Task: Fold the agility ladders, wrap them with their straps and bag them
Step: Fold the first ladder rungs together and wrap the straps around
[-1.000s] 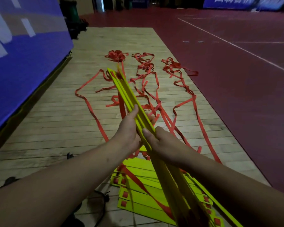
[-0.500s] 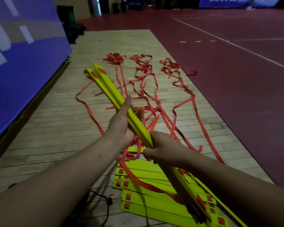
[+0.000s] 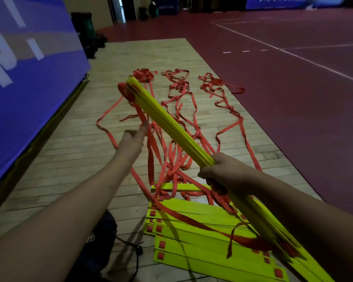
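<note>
My right hand (image 3: 220,171) grips a bundle of yellow ladder rungs (image 3: 167,123) near its middle. The bundle slants up and away to the left, with a red strap loop at its far end. My left hand (image 3: 134,137) is off the bundle, to its left. Its fingers are stretched out and its fingertips touch a red strap (image 3: 146,129) hanging from the bundle's far end. More yellow rungs (image 3: 192,233) lie stacked flat on the floor under my right forearm. Long red straps (image 3: 179,92) trail away from them in tangled lines.
I am over a strip of wooden floor (image 3: 69,159). A blue banner wall (image 3: 29,88) runs along the left and red court floor (image 3: 293,98) along the right. A black bag with a drawcord (image 3: 102,241) lies by my left forearm. A dark bin (image 3: 84,25) stands far back.
My left hand has let go of the bundle and reached out left to a hanging red strap. My right hand alone holds the bundle, which has swung a little to the right.
</note>
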